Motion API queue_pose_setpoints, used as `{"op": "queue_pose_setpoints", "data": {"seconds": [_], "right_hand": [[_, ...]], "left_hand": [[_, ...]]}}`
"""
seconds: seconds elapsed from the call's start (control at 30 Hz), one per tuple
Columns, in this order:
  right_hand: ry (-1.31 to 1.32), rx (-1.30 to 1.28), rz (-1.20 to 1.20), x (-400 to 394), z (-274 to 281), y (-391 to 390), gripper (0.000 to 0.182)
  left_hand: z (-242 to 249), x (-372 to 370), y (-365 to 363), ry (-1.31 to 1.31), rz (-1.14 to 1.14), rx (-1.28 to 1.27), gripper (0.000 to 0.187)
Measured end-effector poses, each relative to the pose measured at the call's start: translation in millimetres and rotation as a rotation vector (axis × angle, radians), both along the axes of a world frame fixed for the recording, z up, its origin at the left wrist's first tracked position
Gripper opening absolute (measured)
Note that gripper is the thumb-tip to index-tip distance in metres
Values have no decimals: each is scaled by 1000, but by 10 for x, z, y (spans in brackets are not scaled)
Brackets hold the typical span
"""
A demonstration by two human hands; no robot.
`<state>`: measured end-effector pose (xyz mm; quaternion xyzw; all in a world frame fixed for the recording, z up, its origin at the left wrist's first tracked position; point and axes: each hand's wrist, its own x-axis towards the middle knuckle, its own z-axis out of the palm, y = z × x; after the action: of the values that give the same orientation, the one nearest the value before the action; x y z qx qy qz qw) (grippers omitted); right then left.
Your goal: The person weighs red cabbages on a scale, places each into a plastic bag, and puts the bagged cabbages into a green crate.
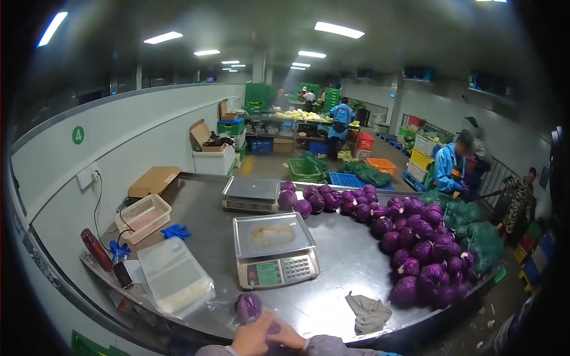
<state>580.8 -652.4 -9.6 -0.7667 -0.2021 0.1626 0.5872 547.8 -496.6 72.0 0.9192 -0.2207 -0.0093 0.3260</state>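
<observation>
A red cabbage (248,307) lies at the table's near edge, with a clear plastic bag (222,311) around and beside it. My left hand (252,337) is closed at the near side of this cabbage, against the bag film. Close against it, my right hand (289,337) has its fingers bent inward. A small purple patch shows between the two hands; what the right fingers grip is mostly hidden. Beyond the cabbage stands a digital scale (278,268) with a stained metal pan. To the left lies a stack of clear plastic bags (173,276).
Many red cabbages (421,231) are heaped along the right side of the metal table (341,255). A grey cloth (369,312) lies near the front edge. A second scale (251,193), a white basket (144,218), blue gloves (176,231) and a flask (96,249) stand around. Workers are beyond.
</observation>
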Motion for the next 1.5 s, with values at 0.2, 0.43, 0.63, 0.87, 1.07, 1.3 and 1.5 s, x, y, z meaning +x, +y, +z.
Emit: {"op": "queue_pose_setpoints", "data": {"seconds": [0.2, 0.43, 0.63, 0.87, 1.07, 1.3, 1.5], "right_hand": [[-132, -262, -73, -110, 33, 331, 67], [-291, -403, -251, -151, -117, 536, 73], [-313, -633, -157, -250, 355, 864, 72], [-338, -209, 75, -11, -13, 498, 73], [-544, -326, -45, -187, -170, 355, 66], [-470, -431, -106, -174, 8, 919, 74], [-464, -711, -90, 49, -66, 1002, 81]], "left_hand": [[-165, -431, -117, -227, 46, -193, 66], [-839, -910, 151, 848, 421, -634, 31], [-892, -876, 174, 1032, 149, -575, 36], [-634, -1058, 246, 708, 356, -704, 36], [-509, -1063, 246, 741, 292, -552, 34], [-557, -967, 143, 709, 309, -449, 36], [-567, -849, 259, 749, 333, -772, 35]]}}
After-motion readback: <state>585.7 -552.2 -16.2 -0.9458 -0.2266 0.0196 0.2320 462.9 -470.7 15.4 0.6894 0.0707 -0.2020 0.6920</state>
